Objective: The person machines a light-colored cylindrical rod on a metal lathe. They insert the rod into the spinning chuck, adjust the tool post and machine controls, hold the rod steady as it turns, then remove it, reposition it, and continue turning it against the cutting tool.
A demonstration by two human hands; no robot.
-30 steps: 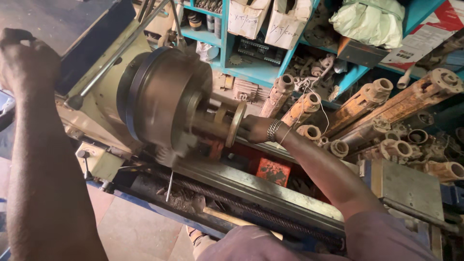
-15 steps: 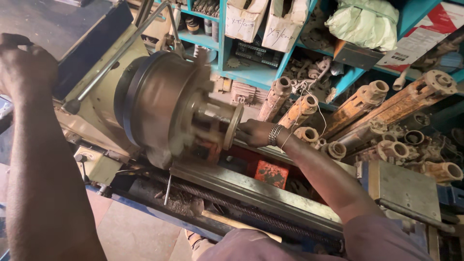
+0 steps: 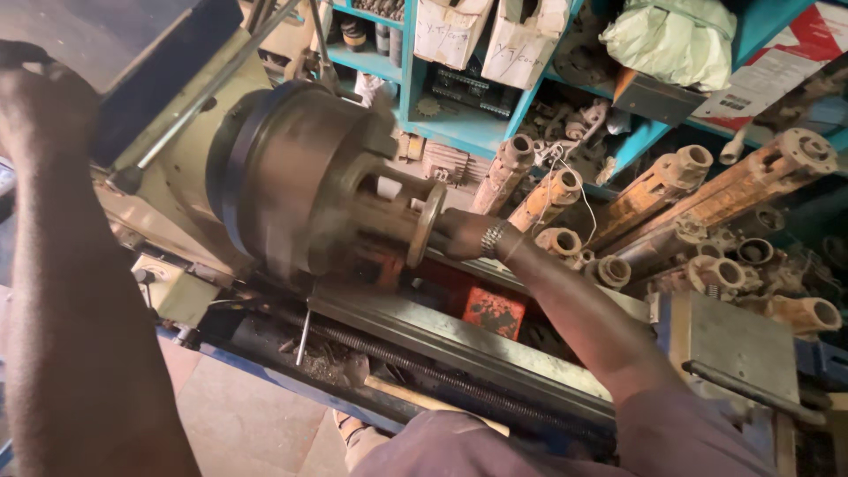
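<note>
The right hand reaches across the lathe and rests against the flanged metal part clamped in the chuck; its fingers are hidden behind the flange, so I cannot tell whether they are closed on it or only touching. A metal wristwatch sits on that wrist. The left hand is at the far left edge of the view, raised and curled into a loose fist over something dark that is mostly hidden, so what it grasps cannot be told.

The flanged part sticks out to the right from the big round chuck, in the middle of the view, and both look blurred. Just left of the chuck a long steel lever slants up across the cream-coloured housing of the machine. Below the chuck run the flat steel rails and a threaded screw shaft along the near side. A small orange-red block lies on the lathe below the right forearm.

On the far side stands a blue shelf unit holding cardboard boxes and a crumpled pale bag. To the right, rusty flanged pipes lie stacked against one another
</note>
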